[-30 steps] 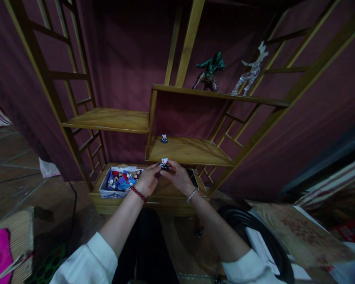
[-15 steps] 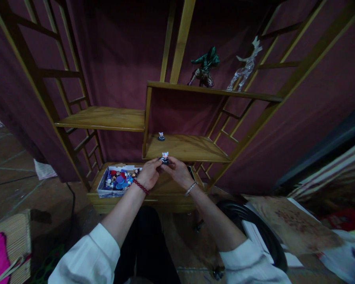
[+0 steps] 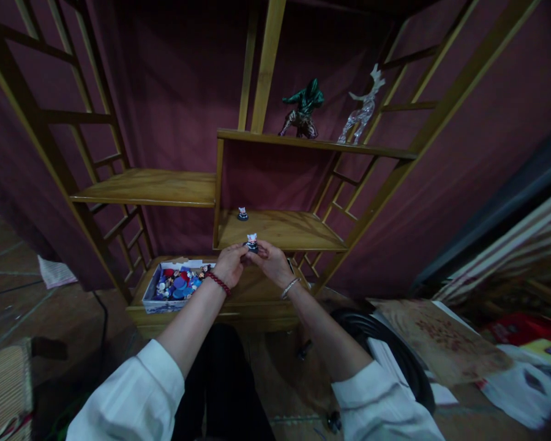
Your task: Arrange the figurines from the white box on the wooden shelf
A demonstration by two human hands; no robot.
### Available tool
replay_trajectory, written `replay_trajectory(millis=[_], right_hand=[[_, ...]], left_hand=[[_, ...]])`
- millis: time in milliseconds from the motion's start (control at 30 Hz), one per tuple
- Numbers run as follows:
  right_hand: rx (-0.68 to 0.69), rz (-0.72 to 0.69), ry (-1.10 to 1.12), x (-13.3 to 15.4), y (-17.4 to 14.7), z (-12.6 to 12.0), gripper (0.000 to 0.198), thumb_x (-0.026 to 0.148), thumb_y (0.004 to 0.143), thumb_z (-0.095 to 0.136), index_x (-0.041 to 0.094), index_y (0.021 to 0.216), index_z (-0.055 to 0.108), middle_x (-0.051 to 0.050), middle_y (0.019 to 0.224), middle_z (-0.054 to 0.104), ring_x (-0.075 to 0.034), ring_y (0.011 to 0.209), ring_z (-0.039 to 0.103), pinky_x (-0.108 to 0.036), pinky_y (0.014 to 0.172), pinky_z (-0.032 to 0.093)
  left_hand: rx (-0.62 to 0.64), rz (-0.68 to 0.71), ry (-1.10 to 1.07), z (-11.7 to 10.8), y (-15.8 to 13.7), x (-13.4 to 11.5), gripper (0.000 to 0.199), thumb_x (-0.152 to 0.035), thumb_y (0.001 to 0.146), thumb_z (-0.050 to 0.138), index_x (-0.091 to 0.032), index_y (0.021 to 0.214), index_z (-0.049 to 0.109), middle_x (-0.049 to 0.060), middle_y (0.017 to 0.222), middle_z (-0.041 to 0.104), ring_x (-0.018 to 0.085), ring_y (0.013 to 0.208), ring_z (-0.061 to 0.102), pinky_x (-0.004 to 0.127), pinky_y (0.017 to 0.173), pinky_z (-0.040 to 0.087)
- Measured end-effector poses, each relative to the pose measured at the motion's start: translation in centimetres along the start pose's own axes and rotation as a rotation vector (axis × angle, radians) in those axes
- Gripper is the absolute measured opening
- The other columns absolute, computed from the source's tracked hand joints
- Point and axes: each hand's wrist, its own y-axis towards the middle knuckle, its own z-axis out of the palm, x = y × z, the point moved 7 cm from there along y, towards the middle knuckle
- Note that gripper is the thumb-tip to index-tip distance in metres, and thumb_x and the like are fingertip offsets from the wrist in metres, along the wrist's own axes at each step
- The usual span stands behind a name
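Between my two hands is a small figurine (image 3: 252,241) with a pale, eared head and a dark base, held upright just in front of the middle shelf. My left hand (image 3: 232,264), with a red beaded bracelet at the wrist, is closed on the base from the left. From the other side the fingers of my right hand (image 3: 272,264) pinch the same base. A similar figurine (image 3: 243,214) stands on the middle shelf (image 3: 284,231) near its left upright. Below and left, an open box (image 3: 152,293) holds many small colourful figures and pieces.
A green-and-brown crouching statue (image 3: 305,107) and a clear deer statue (image 3: 362,113) stand on the upper shelf (image 3: 321,142). A left shelf (image 3: 151,185) adjoins at mid height. On the floor at right lie a black coil (image 3: 417,373) and a patterned board (image 3: 441,337).
The camera view has shifted slightly, so the shelf unit appears a little further left. Both hands stay on the figurine, which shows little change in position.
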Motion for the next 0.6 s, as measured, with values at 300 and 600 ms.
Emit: replay_trajectory(millis=[300,600], right_hand=[[-0.137,-0.012,-0.213,-0.2,0.0,-1.5,0.030,0.024,0.068,0.062,0.023,0.097,0.058,-0.001,0.096,0.062,-0.013,0.080,0.060,-0.024,0.073,0.050],[-0.150,0.003,-0.311,-0.4,0.6,-2.8,0.029,0.028,0.068,0.061,0.021,0.096,0.060,-0.003,0.094,0.059,-0.012,0.079,0.058,-0.025,0.074,0.049]], left_hand=[[-0.050,0.042,0.057,0.7,0.6,0.0,0.012,-0.002,0.058,0.056,-0.011,0.055,0.050,-0.004,0.050,0.049,0.004,0.044,0.044,0.016,0.046,0.035],[-0.061,0.067,0.110,1.3,2.1,0.4,0.013,-0.001,0.059,0.056,-0.011,0.055,0.049,-0.004,0.049,0.050,0.003,0.043,0.044,0.016,0.045,0.036]])
